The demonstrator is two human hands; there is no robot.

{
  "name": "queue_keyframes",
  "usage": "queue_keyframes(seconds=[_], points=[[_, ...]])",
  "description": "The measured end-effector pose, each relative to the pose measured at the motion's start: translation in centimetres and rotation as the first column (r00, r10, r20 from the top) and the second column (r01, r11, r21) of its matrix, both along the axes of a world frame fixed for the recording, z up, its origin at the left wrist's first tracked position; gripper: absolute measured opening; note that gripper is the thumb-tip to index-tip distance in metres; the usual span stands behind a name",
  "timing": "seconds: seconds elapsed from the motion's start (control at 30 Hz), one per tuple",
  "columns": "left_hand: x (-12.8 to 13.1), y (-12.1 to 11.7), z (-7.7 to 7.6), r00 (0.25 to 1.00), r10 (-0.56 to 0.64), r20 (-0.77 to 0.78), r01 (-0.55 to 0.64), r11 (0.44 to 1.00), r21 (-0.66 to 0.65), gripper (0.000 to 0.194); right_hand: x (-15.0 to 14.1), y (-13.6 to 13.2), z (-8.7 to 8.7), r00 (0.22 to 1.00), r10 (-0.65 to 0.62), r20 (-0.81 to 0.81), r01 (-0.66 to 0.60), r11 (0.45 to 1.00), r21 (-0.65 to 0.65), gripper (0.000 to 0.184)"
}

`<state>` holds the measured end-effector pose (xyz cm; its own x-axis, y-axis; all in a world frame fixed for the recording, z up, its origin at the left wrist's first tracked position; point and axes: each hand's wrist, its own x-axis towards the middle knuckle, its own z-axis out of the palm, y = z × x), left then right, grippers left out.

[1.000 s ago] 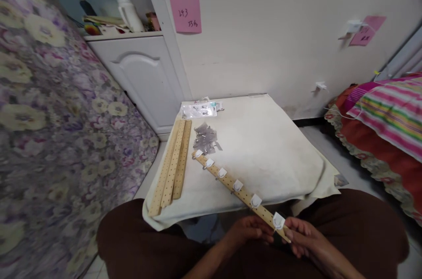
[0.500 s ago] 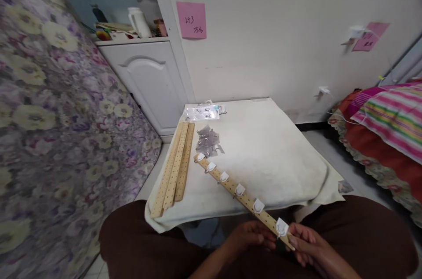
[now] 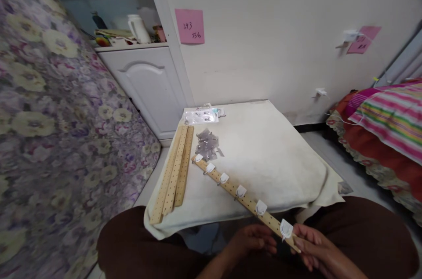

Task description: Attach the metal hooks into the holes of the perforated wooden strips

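Note:
A perforated wooden strip [image 3: 231, 187] slants from the table towards my lap. Along it sit several small white tags [image 3: 261, 208], each with a loop-shaped piece; whether these are hooks or rings is too small to tell. My right hand [image 3: 311, 244] pinches the near end of the strip between thumb and fingers, beside the last tag. Just left of that end, my left hand [image 3: 253, 240] is half curled with its fingers apart, and nothing shows in it. The strip's far end rests by a pile of small clear plastic bags [image 3: 207, 143] with metal bits inside.
Several more perforated wooden strips [image 3: 171, 173] lie along the left side of the cloth-covered table [image 3: 263, 147]. A clear plastic package [image 3: 201, 116] is at the table's back left. A flowered curtain [image 3: 82, 138] hangs at left, and a bed [image 3: 389, 138] stands at right.
The strip's near end has shifted slightly right with my right hand. The whole view has tilted a little, so the table sits lower. My left hand stays just beside the strip.

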<state>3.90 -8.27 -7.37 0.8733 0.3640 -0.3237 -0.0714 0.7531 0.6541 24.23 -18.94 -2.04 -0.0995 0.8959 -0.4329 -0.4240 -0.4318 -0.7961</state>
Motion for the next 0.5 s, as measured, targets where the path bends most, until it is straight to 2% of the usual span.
queue_keyframes(seconds=[0.13, 0.27, 0.33, 0.47, 0.5], points=[[-0.3, -0.1, 0.9, 1.000, 0.021, -0.017, -0.022, 0.999, -0.035, 0.042, 0.8, 0.5, 0.8, 0.999, -0.038, -0.012, 0.038, 0.999, 0.029, 0.021], [-0.6, 0.1, 1.1, 0.999, 0.030, -0.037, -0.032, 0.998, -0.060, 0.039, 2.0, 1.8, 1.6, 0.988, -0.151, -0.013, 0.151, 0.988, 0.030, 0.020], [-0.7, 0.4, 0.4, 0.999, 0.023, -0.028, -0.025, 0.998, -0.063, 0.040, 2.6, 2.8, 2.0, 0.978, -0.209, -0.011, 0.209, 0.977, 0.039, 0.020], [-0.5, 1.3, -2.3, 0.997, -0.070, -0.035, 0.068, 0.996, -0.056, 0.044, 4.3, 5.0, 2.9, 0.951, -0.307, -0.025, 0.308, 0.949, 0.061, 0.019], [-0.4, 1.6, -2.9, 0.998, -0.051, -0.045, 0.049, 0.998, -0.040, 0.044, 4.7, 5.6, 3.0, 0.942, -0.332, -0.036, 0.334, 0.940, 0.069, 0.019]])
